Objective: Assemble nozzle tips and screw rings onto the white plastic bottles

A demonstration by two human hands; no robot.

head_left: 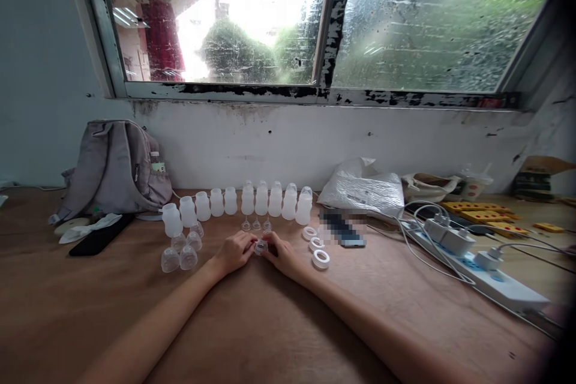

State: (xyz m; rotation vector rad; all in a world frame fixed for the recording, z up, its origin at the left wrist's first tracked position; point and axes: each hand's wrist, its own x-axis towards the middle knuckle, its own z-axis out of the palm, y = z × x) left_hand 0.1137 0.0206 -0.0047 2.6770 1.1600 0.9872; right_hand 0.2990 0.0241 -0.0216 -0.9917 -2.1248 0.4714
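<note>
Near the middle of the table, my left hand (235, 251) and my right hand (279, 254) meet with fingers closed around a small clear bottle nipple (260, 247). Whether a ring sits around it I cannot tell. Just beyond my fingers stand three clear nipples (256, 224). White collar rings (321, 260) lie to the right of my right hand. Several frosted baby bottles without tops (188, 212) form a curved row at the left. Several capped bottles (275, 199) continue it to the right. Clear dome caps (188, 258) rest left of my left hand.
A grey backpack (119, 168), a black phone-like slab (101, 235) and a white tissue (92, 228) are at the left. To the right lie a partly blurred-out phone (344, 233), a silver plastic bag (364, 186), a power strip (504, 288) with cables and yellow blocks (481, 210).
</note>
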